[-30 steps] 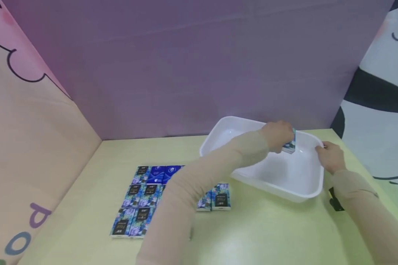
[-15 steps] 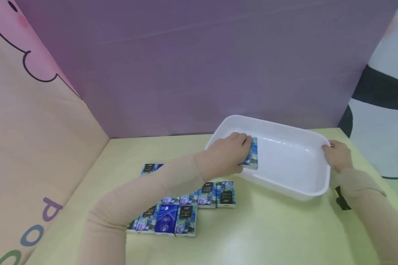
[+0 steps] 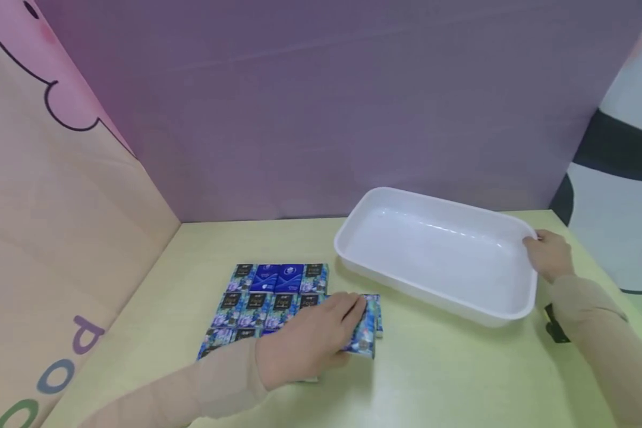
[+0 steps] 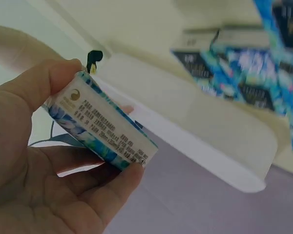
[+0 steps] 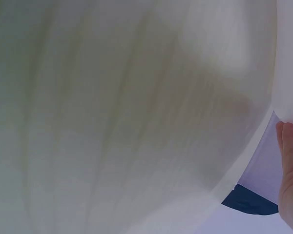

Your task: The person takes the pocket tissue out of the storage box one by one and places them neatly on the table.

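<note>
My left hand [image 3: 315, 336] pinches a floral blue tissue pack [image 3: 362, 336] over the right end of the laid-out packs. In the left wrist view, thumb and fingers hold the tissue pack [image 4: 102, 124] by its ends, its printed white side showing. Below and left, several floral packs [image 3: 254, 309] and blue packs [image 3: 290, 278] lie side by side in rows; my hand and sleeve hide part of the lower rows. At the right, my right hand [image 3: 550, 255] grips the rim of a white plastic basin [image 3: 444, 255], whose inside shows no packs.
The pale yellow tabletop [image 3: 433, 374] ends at a purple backdrop [image 3: 342, 119] behind the basin. Printed side panels [image 3: 75, 196] stand at left and right. A small black item [image 3: 556, 327] lies by the right sleeve, partly hidden.
My left hand has moved out of the basin, leftward and toward me, carrying the tissue pack over to the rows. The right hand keeps its grip on the basin rim.
</note>
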A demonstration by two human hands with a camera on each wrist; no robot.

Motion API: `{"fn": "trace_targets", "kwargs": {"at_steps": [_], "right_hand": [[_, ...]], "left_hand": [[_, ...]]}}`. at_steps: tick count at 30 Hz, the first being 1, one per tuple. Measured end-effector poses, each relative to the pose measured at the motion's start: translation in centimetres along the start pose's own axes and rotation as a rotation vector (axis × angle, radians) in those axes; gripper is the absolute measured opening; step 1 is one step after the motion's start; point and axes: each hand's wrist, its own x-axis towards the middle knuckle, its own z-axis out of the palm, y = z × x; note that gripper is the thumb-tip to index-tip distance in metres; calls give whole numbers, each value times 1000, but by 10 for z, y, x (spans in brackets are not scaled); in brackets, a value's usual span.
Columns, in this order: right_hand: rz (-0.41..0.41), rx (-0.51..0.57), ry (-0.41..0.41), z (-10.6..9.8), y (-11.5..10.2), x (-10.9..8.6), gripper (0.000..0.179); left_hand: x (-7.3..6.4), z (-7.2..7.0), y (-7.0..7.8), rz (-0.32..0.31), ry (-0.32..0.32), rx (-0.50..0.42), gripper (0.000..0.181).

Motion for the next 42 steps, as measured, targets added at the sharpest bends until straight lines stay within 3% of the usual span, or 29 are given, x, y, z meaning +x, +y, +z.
{"fn": "trace_targets", "kwargs": {"at_steps": [3, 7, 10, 15, 20, 27, 31, 38, 42], "right_hand": [[-8, 6, 0, 1, -1, -1, 55], [-16, 5, -5, 1, -3, -1, 55], [-11, 0, -3, 0, -3, -1, 55], [-1, -8, 1, -1, -2, -1, 55], [4, -1, -12, 1, -1, -1, 55], [6, 11, 2, 2, -1, 0, 56], [10, 18, 0, 1, -4, -1, 56], [24, 24, -13, 0, -5, -2, 56], [26, 14, -14, 0, -4, -2, 56]], "left_hand": [[-14, 13, 9, 9, -22, 21, 76], [-29, 35, 21, 79, 84, 100, 53], [-36, 49, 27, 126, 124, 105, 42], [-41, 65, 30, 135, -5, -5, 63], [-44, 78, 31, 99, -129, -66, 62], [-46, 84, 38, 3, -222, -105, 59], [-46, 84, 39, -17, -258, -90, 59], [-47, 82, 37, -33, -204, 46, 85], [-48, 81, 36, -61, -158, 44, 82]]}}
